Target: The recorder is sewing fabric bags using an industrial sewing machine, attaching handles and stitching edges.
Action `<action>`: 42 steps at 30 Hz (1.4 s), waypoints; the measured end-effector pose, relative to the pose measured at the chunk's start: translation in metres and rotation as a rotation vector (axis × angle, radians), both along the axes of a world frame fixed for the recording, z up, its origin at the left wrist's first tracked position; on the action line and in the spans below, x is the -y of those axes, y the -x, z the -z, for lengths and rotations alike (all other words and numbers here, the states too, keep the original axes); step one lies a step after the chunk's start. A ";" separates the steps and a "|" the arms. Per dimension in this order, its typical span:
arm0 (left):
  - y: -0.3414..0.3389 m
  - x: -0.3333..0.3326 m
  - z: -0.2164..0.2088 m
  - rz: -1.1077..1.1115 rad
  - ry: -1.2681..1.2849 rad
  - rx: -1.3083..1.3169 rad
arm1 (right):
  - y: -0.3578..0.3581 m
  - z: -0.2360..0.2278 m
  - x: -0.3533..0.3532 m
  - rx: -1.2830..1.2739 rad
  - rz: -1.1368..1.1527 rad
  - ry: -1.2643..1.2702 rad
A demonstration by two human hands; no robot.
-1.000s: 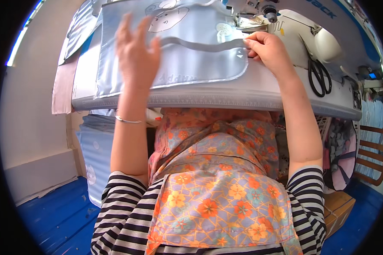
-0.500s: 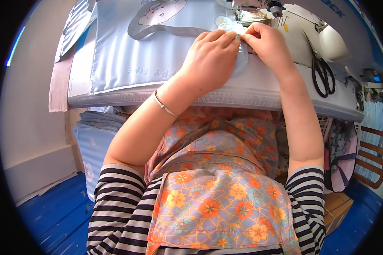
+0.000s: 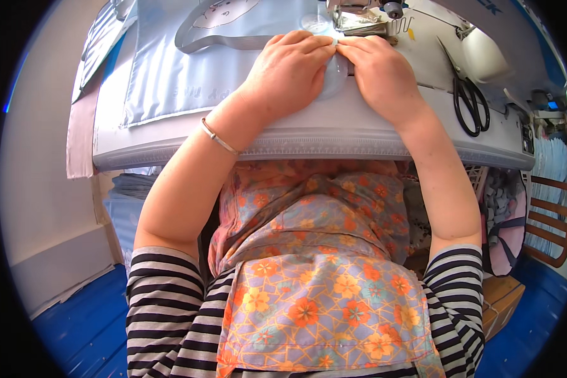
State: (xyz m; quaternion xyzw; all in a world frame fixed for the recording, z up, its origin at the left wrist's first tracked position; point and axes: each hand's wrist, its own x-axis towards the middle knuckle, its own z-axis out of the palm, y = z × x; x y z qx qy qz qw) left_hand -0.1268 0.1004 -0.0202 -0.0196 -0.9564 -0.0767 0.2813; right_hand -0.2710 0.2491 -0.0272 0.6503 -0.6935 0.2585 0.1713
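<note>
My left hand (image 3: 290, 72) lies over the right edge of a light blue printed fabric panel (image 3: 164, 82), its fingers pressed together. A grey strap (image 3: 233, 42) curves across the panel and runs in under those fingers. From the other side my right hand (image 3: 384, 75) reaches in, fingers together and pointing left, and the two hands' fingertips meet. Between them shows a tiny pale bit; what they pinch is mostly hidden. Just beyond the hands is the sewing machine's head (image 3: 359, 6). A clear round disc (image 3: 315, 23) lies behind the fingertips.
Black-handled scissors (image 3: 470, 107) lie on the right of the white machine table (image 3: 384, 135), which has a ruler along its front edge. Folded blue fabric (image 3: 132, 189) is stacked below left. A wooden chair back (image 3: 551, 220) and a bag of grey scraps (image 3: 501, 208) are at right.
The view has shifted slightly. My right hand has gone from a raised thumb-and-finger pinch to flatter, straighter fingers. My fingertips stay together near the same spot by the machine.
</note>
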 end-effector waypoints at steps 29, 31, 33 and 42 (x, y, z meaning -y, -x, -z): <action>-0.182 0.068 -0.029 -0.433 0.237 0.271 | -0.013 0.002 0.003 -0.054 0.074 -0.060; -0.184 0.046 -0.037 -0.428 0.242 0.300 | -0.014 0.002 0.004 -0.054 0.076 -0.063; -0.184 0.020 -0.049 -0.420 0.227 0.361 | -0.014 0.002 0.004 -0.053 0.077 -0.064; -0.176 -0.042 -0.065 -0.151 0.083 0.636 | -0.015 0.000 0.001 -0.011 0.063 -0.093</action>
